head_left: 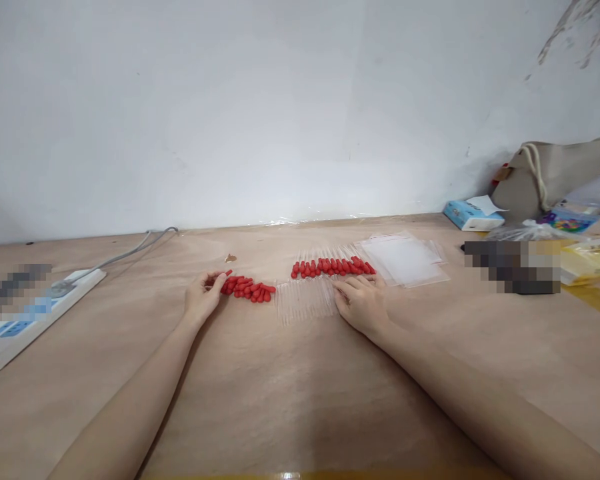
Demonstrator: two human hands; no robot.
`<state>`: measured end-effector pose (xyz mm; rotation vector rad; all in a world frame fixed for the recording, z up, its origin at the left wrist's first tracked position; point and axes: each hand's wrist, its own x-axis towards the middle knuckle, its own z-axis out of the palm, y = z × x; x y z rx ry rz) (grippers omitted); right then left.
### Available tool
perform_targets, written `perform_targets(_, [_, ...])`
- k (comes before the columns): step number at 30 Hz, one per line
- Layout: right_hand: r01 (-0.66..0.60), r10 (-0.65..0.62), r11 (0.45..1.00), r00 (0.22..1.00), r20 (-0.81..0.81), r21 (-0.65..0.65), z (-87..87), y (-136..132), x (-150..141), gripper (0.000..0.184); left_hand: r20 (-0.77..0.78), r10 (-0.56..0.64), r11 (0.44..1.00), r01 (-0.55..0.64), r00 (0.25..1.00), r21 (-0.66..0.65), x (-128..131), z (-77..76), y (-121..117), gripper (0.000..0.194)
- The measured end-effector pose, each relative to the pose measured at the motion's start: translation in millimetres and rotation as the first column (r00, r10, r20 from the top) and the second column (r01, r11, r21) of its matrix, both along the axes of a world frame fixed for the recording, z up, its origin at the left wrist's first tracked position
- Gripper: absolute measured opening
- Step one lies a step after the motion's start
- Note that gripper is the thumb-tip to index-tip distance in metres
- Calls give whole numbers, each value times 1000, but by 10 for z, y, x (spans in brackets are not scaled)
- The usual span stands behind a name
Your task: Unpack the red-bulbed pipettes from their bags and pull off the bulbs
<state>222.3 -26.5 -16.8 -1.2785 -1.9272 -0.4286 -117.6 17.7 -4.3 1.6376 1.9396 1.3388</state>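
Observation:
My left hand (203, 295) is at the left end of a loose pile of small red bulb-shaped pieces (253, 291), with a red piece (228, 273) pinched between thumb and finger. My right hand (363, 301) lies palm down, fingers stretched forward, on the right end of a fanned row of clear plastic sleeves (305, 300). Just beyond its fingertips runs a neat row of red bulb-shaped pieces (333, 267), lying side by side across the sleeves. What is under my right palm is hidden.
Flat clear bags (405, 259) are stacked right of the row. Farther right are a blue tissue pack (473, 216), a beige bag (565, 173), a plastic bottle (587, 203) and a blurred dark object (515, 267). A white power strip (87, 283) with a grey cable (140, 248) lies left.

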Motion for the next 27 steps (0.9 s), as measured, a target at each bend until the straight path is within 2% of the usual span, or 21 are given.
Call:
perform_targets(4, [-18,19,1000,999,40,-25,-23,-7,-7,18,-12,-54,998,53,998,-16,-5,-12,1,43])
perform_targets(15, [-50,56,997,994,93,-67,-2,-45,-22,28,-39,-12,1000,11,999,-7,-60,-54,34,44])
perform_targets(20, [-46,50,996,997,62,-71,16,-59,-16,29,-52,14,1000,-14,999,8,-53,-40,16,44])
perform_targets(22, [-41,42,998,999,25,-53,21,-69,4,27,-85,74,995,-69,994,69,-33,-7,-16,43])
perform_targets(24, [-38,37,999,999,-14,-27,19,-79,38,24,-156,137,977,-107,978,186,17,50,-72,39])
perform_targets(27, [-39,39,999,998,-52,-8,15,-93,95,22,-321,147,928,-18,935,373,193,178,-190,28])
